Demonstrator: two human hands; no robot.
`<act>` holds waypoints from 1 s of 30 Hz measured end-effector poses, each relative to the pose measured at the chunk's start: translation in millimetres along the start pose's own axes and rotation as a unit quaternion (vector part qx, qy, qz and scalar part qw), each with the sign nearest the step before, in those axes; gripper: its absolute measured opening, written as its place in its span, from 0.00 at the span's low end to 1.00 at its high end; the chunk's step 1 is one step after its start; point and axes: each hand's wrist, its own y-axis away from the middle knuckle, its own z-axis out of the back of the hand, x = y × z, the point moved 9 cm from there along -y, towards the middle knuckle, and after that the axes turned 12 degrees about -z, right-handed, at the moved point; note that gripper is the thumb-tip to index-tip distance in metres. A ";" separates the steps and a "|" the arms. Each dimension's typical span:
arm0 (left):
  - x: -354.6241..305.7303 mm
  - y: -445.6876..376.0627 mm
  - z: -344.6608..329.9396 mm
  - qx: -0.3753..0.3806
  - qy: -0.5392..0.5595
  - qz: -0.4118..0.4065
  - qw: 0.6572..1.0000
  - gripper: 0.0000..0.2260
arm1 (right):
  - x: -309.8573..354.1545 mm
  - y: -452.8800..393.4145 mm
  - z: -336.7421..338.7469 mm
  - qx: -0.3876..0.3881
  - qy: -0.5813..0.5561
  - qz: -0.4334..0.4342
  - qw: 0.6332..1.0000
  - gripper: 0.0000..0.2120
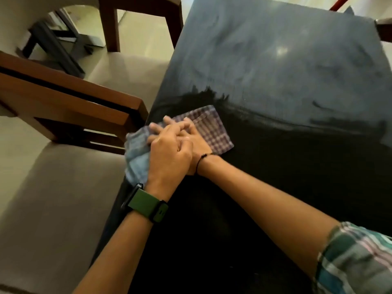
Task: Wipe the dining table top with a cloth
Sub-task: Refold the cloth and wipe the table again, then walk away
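A checked purple-and-white cloth [214,128] lies on the dark glossy dining table top [275,71] at its left edge. The cloth's bluish end hangs over that edge. My right hand [198,143], with a black thread at the wrist, presses flat on the cloth. On top of it lies my left hand [169,153], which wears a green-strapped watch, its fingers spread over the right hand's fingers. Streaks show on the far half of the table top.
Two wooden chairs with beige seats stand along the table's left side, the near one [70,96] close to the cloth, the other [140,9] further back. A red stick [293,4] shows at the far table edge. Pale floor lies beyond.
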 end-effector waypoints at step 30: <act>-3.9 88.4 53.4 -0.077 0.016 0.026 0.997 0.15 | 13.6 -29.3 -7.2 -0.013 0.051 -0.013 0.999 0.28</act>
